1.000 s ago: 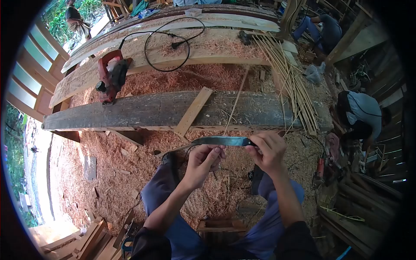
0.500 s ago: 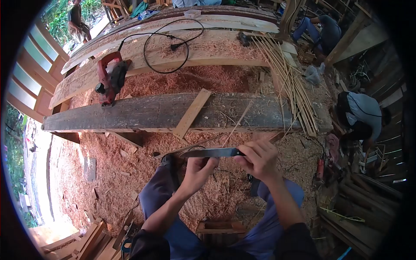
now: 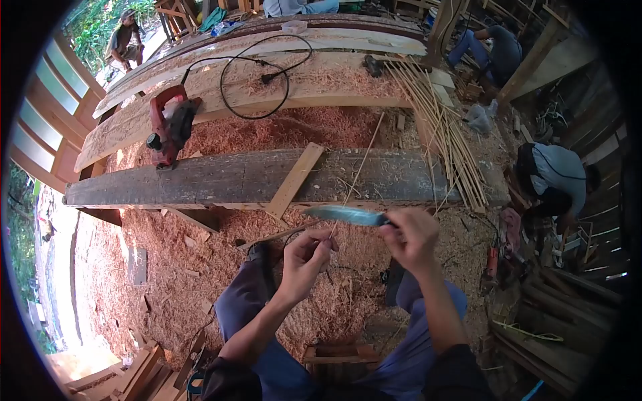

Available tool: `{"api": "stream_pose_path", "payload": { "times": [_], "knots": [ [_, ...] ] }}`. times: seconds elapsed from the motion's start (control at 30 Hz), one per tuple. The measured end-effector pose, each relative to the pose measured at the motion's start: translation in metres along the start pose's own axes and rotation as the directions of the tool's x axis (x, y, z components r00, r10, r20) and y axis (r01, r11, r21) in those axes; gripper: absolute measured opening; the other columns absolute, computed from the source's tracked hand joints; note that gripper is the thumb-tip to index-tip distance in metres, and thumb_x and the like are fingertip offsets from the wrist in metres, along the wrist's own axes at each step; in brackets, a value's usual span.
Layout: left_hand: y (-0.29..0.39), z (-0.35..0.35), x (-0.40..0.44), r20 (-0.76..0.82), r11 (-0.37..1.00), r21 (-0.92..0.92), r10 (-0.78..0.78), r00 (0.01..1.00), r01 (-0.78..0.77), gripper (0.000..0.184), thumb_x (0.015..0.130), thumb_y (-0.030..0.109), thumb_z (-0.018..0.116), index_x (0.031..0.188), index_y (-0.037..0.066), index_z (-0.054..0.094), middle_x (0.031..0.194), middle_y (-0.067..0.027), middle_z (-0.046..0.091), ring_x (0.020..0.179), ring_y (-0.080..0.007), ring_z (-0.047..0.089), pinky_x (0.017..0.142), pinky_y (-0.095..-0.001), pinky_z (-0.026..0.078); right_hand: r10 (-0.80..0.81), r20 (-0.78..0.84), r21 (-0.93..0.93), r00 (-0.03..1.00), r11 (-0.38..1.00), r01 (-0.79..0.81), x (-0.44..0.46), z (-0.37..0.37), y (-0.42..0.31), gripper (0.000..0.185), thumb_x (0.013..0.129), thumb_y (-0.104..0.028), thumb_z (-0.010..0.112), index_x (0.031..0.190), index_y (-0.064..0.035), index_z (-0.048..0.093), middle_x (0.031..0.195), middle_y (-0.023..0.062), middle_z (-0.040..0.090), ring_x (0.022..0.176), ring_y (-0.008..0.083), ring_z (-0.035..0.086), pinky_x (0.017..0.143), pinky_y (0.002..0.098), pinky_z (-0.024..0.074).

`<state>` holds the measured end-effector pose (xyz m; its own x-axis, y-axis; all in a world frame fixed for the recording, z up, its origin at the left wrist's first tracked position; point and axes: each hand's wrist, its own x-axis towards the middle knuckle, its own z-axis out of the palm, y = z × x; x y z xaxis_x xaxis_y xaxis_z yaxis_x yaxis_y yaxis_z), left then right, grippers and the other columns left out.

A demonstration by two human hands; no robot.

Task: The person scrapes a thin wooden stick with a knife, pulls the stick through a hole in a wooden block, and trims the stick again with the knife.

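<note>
My right hand (image 3: 413,239) is closed around the dark handle of a knife (image 3: 346,215), whose wide blade points left. Pinched between the thumb and fingers of my left hand (image 3: 305,262) is a thin wooden strip (image 3: 361,160), which slants up and away over the dark plank. The blade lies across the strip, just above my left fingertips; whether it touches the strip I cannot tell. Both hands are over my knees, in front of the dark plank (image 3: 234,175). A short flat board (image 3: 295,180) rests across that plank.
A red electric planer (image 3: 171,127) with a looped black cable (image 3: 289,80) sits on the planks at left. A bundle of thin strips (image 3: 448,134) lies at right. Shavings (image 3: 180,267) cover the floor. Co-workers (image 3: 554,175) crouch at right; another person (image 3: 126,41) is at far left.
The knife has moved up and right, away from my left thumb. The strip now stands more upright, its far end farther up. The person at far left has shifted into fuller view.
</note>
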<state>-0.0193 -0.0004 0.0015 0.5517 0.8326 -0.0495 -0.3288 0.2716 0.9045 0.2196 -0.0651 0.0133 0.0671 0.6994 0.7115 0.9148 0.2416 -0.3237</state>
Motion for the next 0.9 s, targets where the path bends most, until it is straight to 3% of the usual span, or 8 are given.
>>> {"api": "stream_pose_path", "payload": {
  "times": [0.17, 0.23, 0.27, 0.4, 0.47, 0.7, 0.73, 0.9],
  "knots": [
    [0.003, 0.002, 0.001, 0.063, 0.993, -0.053, -0.101, 0.993, 0.104, 0.019, 0.108, 0.011, 0.054, 0.122, 0.001, 0.062, 0.083, 0.0025, 0.052, 0.063, -0.0020, 0.039, 0.053, -0.0208, 0.032, 0.020, -0.037, 0.005, 0.999, 1.000, -0.020, 0.001, -0.006, 0.001, 0.028, 0.100, -0.041, 0.065, 0.096, -0.0140, 0.070, 0.073, -0.0007, 0.064, 0.060, 0.0155, 0.060, 0.054, 0.0336, 0.0445],
    [0.000, 0.005, -0.002, 0.070, 0.994, -0.057, -0.088, 0.994, 0.092, 0.020, 0.108, 0.012, 0.053, 0.122, 0.002, 0.062, 0.082, 0.0032, 0.050, 0.064, -0.0023, 0.038, 0.053, -0.0208, 0.030, -0.158, 0.025, 0.042, 0.987, 0.987, 0.157, -0.001, 0.007, -0.021, 0.025, 0.098, -0.037, 0.068, 0.100, -0.0129, 0.070, 0.074, -0.0005, 0.064, 0.060, 0.0180, 0.061, 0.055, 0.0341, 0.0459],
    [-0.001, 0.006, -0.004, 0.076, 0.995, -0.068, -0.073, 0.994, 0.078, 0.020, 0.109, 0.013, 0.053, 0.123, 0.002, 0.063, 0.081, 0.0040, 0.048, 0.064, -0.0025, 0.037, 0.052, -0.0207, 0.029, -0.135, 0.076, 0.022, 0.988, 0.991, 0.134, -0.002, 0.009, -0.026, 0.038, 0.101, -0.049, 0.060, 0.093, -0.0122, 0.069, 0.077, 0.0023, 0.067, 0.068, 0.0175, 0.066, 0.057, 0.0354, 0.0482],
    [0.004, 0.006, -0.001, 0.054, 0.998, -0.001, -0.064, 0.996, 0.064, 0.020, 0.108, 0.014, 0.055, 0.122, 0.002, 0.064, 0.082, 0.0032, 0.052, 0.067, -0.0025, 0.042, 0.053, -0.0203, 0.032, -0.067, 0.089, -0.018, 0.994, 0.997, 0.069, 0.000, 0.001, -0.004, 0.035, 0.101, -0.046, 0.061, 0.091, -0.0128, 0.067, 0.076, 0.0029, 0.067, 0.067, 0.0179, 0.065, 0.057, 0.0358, 0.0481],
    [0.007, 0.007, -0.002, 0.051, 0.996, 0.029, -0.088, 0.995, 0.086, 0.019, 0.108, 0.013, 0.055, 0.119, 0.001, 0.064, 0.083, 0.0029, 0.053, 0.067, -0.0027, 0.043, 0.053, -0.0205, 0.033, -0.009, -0.058, -0.034, 0.998, 0.999, 0.007, 0.010, -0.009, 0.004, 0.030, 0.098, -0.044, 0.065, 0.096, -0.0142, 0.069, 0.073, -0.0005, 0.064, 0.059, 0.0163, 0.060, 0.054, 0.0338, 0.0454],
    [-0.009, -0.002, -0.003, 0.134, 0.994, -0.042, -0.095, 0.986, 0.101, 0.015, 0.108, 0.010, 0.053, 0.115, 0.002, 0.063, 0.086, 0.0016, 0.053, 0.070, -0.0038, 0.044, 0.055, -0.0225, 0.036, -0.149, 0.048, -0.004, 0.988, 0.989, 0.149, -0.001, 0.006, -0.017, 0.029, 0.100, -0.044, 0.062, 0.097, -0.0164, 0.069, 0.073, -0.0017, 0.065, 0.059, 0.0136, 0.060, 0.053, 0.0321, 0.0431],
    [-0.001, 0.008, -0.005, 0.041, 0.993, -0.063, -0.098, 0.994, 0.100, 0.013, 0.108, 0.010, 0.053, 0.115, 0.003, 0.060, 0.087, 0.0013, 0.051, 0.069, -0.0040, 0.043, 0.054, -0.0230, 0.034, -0.083, 0.042, -0.013, 0.996, 0.996, 0.083, -0.003, 0.008, -0.006, 0.030, 0.101, -0.045, 0.061, 0.096, -0.0168, 0.069, 0.073, -0.0021, 0.064, 0.060, 0.0123, 0.059, 0.053, 0.0317, 0.0430],
    [-0.002, -0.002, -0.001, 0.119, 0.995, -0.041, -0.089, 0.989, 0.094, 0.020, 0.108, 0.011, 0.053, 0.126, 0.003, 0.057, 0.087, 0.0012, 0.051, 0.068, -0.0036, 0.042, 0.054, -0.0232, 0.033, 0.012, 0.011, -0.013, 1.000, 1.000, -0.012, 0.001, -0.004, -0.003, 0.032, 0.102, -0.045, 0.059, 0.095, -0.0152, 0.068, 0.072, -0.0017, 0.063, 0.059, 0.0120, 0.059, 0.053, 0.0318, 0.0439]
  ]
}}
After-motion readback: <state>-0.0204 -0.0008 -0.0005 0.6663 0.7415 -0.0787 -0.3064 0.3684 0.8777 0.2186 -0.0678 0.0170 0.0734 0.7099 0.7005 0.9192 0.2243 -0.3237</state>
